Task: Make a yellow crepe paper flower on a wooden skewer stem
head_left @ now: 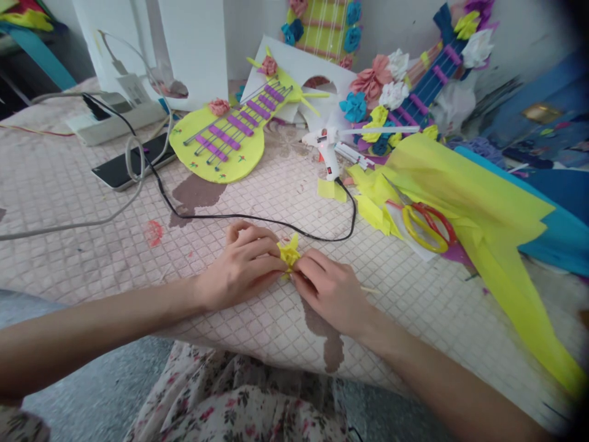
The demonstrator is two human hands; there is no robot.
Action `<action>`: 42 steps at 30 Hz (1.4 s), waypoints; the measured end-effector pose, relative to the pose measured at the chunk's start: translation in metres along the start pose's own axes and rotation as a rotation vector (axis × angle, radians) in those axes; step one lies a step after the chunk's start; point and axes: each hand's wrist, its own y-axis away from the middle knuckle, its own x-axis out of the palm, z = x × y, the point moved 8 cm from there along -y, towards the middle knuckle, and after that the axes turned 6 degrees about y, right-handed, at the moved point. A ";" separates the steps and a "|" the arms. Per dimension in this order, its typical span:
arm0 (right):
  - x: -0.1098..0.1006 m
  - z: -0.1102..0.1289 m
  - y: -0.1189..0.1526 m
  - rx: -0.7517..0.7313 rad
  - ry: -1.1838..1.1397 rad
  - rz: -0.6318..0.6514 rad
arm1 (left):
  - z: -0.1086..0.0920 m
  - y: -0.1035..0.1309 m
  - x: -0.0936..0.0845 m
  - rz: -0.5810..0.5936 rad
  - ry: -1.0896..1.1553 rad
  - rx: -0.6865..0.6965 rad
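Observation:
A small yellow paper flower (289, 250) is pinched between my two hands, low over the near part of the table. My left hand (243, 261) grips its left side with fingers bent and closed. From the right, my right hand (329, 285) closes thumb and fingers on its lower edge. The fingertips hide part of the flower. A thin pale stick (370, 290) shows just past my right hand, partly covered by it.
A white glue gun (327, 153) stands beyond my hands, its black cord (257, 217) looping across the quilted tablecloth (115, 258). Scissors (426, 227) lie on yellow crepe paper (469, 178) at right. Behind are a yellow paper guitar (230, 138), a phone (133, 162) and a power strip (117, 116).

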 end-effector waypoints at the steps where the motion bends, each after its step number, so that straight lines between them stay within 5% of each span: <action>1: 0.000 0.000 0.000 -0.004 0.001 -0.002 | 0.000 0.000 0.001 0.010 0.005 -0.007; 42: 0.002 -0.005 0.001 0.040 -0.193 0.056 | 0.000 -0.002 0.005 0.065 0.067 -0.052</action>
